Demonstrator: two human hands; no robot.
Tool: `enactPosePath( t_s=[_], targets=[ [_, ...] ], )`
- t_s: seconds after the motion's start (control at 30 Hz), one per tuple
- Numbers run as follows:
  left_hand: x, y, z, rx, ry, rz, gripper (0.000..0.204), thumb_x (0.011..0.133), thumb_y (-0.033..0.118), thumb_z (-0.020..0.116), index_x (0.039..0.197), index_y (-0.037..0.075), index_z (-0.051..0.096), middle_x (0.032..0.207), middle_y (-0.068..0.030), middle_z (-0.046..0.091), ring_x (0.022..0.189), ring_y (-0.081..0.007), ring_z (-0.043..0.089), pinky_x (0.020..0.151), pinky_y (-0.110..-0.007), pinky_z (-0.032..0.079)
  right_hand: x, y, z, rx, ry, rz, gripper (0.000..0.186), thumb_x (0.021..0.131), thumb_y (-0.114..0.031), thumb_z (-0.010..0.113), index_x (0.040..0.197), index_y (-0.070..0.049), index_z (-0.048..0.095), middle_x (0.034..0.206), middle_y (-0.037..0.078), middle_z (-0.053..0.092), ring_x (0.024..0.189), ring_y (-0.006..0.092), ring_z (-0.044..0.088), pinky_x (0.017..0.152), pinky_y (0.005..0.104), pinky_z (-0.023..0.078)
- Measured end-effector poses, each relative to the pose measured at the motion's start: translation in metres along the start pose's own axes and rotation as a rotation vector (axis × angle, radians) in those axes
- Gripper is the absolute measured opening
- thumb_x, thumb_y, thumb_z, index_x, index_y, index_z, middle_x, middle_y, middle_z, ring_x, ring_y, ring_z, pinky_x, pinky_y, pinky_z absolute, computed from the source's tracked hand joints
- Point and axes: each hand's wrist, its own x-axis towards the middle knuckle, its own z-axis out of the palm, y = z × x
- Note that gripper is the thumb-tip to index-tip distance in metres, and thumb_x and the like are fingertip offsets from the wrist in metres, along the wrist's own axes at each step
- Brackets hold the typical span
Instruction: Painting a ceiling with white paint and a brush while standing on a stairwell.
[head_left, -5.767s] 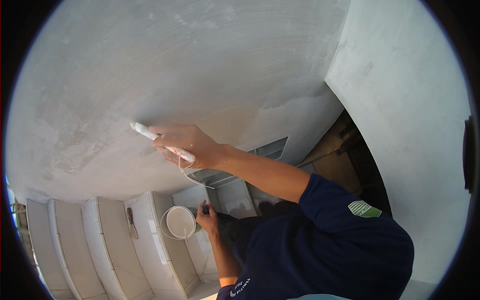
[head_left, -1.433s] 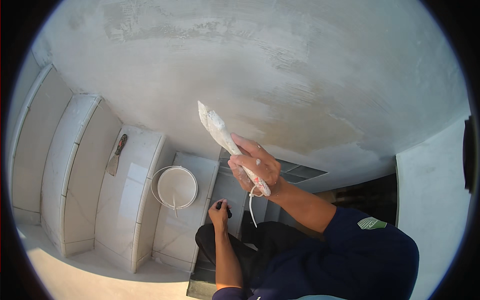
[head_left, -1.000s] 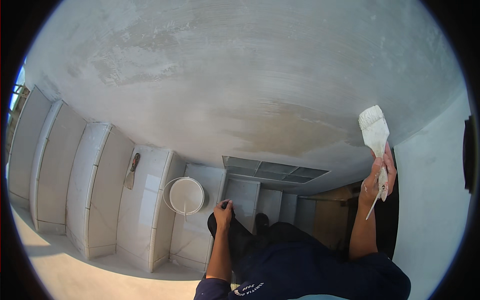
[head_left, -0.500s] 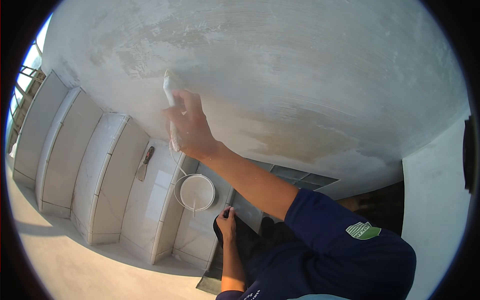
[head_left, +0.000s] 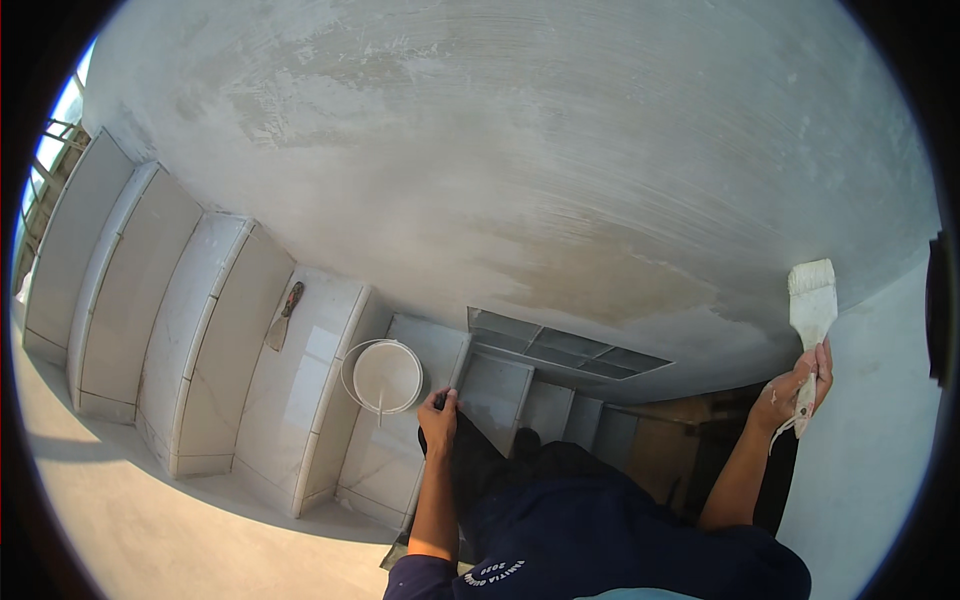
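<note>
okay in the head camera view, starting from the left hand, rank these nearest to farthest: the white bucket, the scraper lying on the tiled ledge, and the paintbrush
From the left hand, which grips dark cloth at the lap:
1. White bucket, just to its left on the tiled ledge.
2. Scraper, farther left, lying on the ledge beyond the bucket.
3. Paintbrush, far right by the wall corner, held up in the right hand.

Hidden and cut-off parts, head view.
Brush [head_left: 810, 305] handle largely covered by right hand [head_left: 795, 395]; left hand [head_left: 438, 420] fingertips hidden against dark trousers [head_left: 480, 470]; torso cut by lower edge.
</note>
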Motion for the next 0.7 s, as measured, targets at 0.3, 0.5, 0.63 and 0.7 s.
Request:
enactPosePath(
  t_s=[0.3,0.5,0.63,0.7],
  targets=[
    [-0.058,-0.015,0.006,0.038,0.068,-0.021,0.026,0.091,0.016,0.067,0.105,-0.006,0.067,0.073,-0.0080,0.068,0.068,-0.0124,0.065,0.066,-0.023,0.048,-0.047,-0.231,0.178,0.585,-0.278,-0.124,0.021,0.077,-0.002,0.071,0.098,-0.001,0.067,0.114,0.025,0.047,0.095,0.0326,0.049,0.079,0.0423,0.043],
    [-0.065,-0.007,0.009,0.023,0.087,-0.004,0.031,0.090,0.020,0.068,0.107,-0.006,0.068,0.072,-0.0071,0.069,0.068,-0.0122,0.063,0.068,-0.026,0.049,-0.056,-0.296,0.261,1.008,-0.474,-0.242,0.032,0.070,0.002,0.072,0.100,-0.003,0.061,0.114,0.021,0.049,0.094,0.0344,0.052,0.078,0.0410,0.050],
    [-0.055,0.012,0.021,0.026,0.056,0.023,0.030,0.090,0.019,0.068,0.107,-0.006,0.067,0.072,-0.0074,0.069,0.068,-0.0120,0.063,0.068,-0.025,0.049,-0.024,-0.204,0.231,1.050,-0.506,-0.117,0.025,0.078,0.006,0.069,0.101,-0.002,0.063,0.116,0.017,0.063,0.087,0.0280,0.062,0.074,0.0352,0.054],
    [-0.050,0.013,0.020,0.033,0.053,0.037,0.030,0.091,0.018,0.067,0.107,-0.006,0.067,0.073,-0.0074,0.069,0.068,-0.0120,0.063,0.068,-0.025,0.049,-0.012,-0.142,0.171,0.849,-0.366,-0.163,0.019,0.084,0.004,0.068,0.102,0.000,0.064,0.115,0.021,0.067,0.085,0.0269,0.069,0.072,0.0301,0.056]
  ],
)
